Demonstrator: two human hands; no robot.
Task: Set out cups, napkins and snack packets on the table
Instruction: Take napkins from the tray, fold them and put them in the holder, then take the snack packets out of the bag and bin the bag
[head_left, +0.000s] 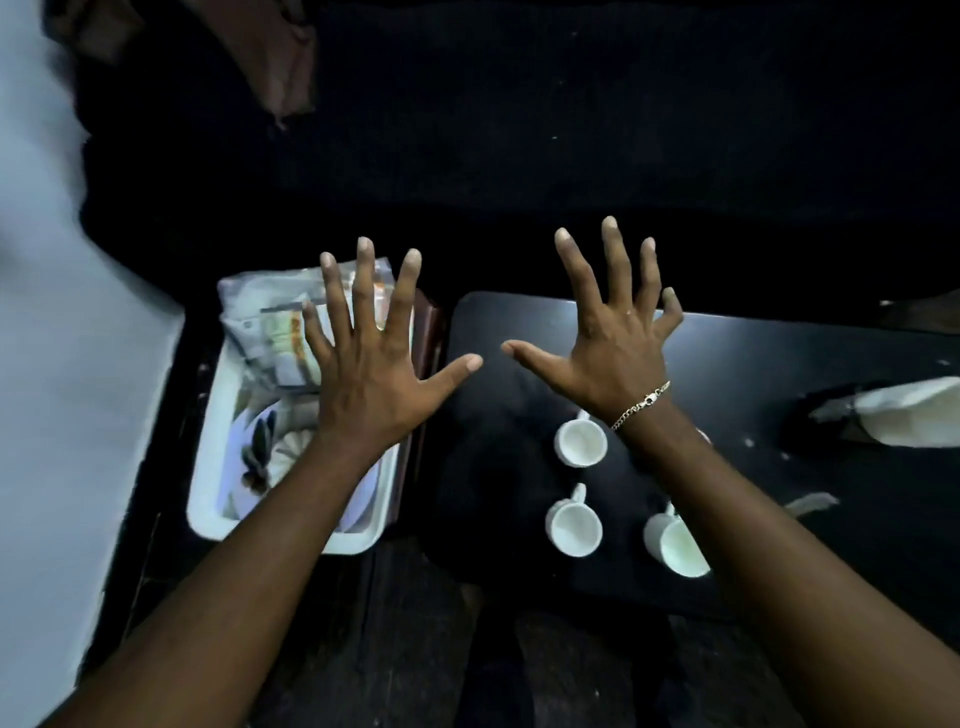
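White ceramic stands out against the black counter (779, 364): three cups sit upright on it, mouths open to the camera. Taking the counter as the landmark, the nearest pair lies toward its near edge, one cup (573, 526) to the left with its handle pointing away, another cup (675, 543) to the right, partly covered by the right forearm. A third cup (581, 441) stands farther in, just beyond the left one and close under the right wrist.

Off the counter's left edge sits a white tub (208, 415), with a dark strip between the two. Its near part holds pale folded items, probably napkins (293, 449), though they are too blurred to be sure. Its far part holds clear snack packets (278, 332) with green and orange printing.

The left hand (371, 374) hovers over the tub, palm down, fingers spread wide and holding nothing. The right hand (615, 348) hovers over the counter's left part, also splayed and empty, a chain bracelet (641, 405) at the wrist.

At the counter's right end lies a white, crumpled object (904, 415), unclear in kind. Beyond the counter, all is dark.
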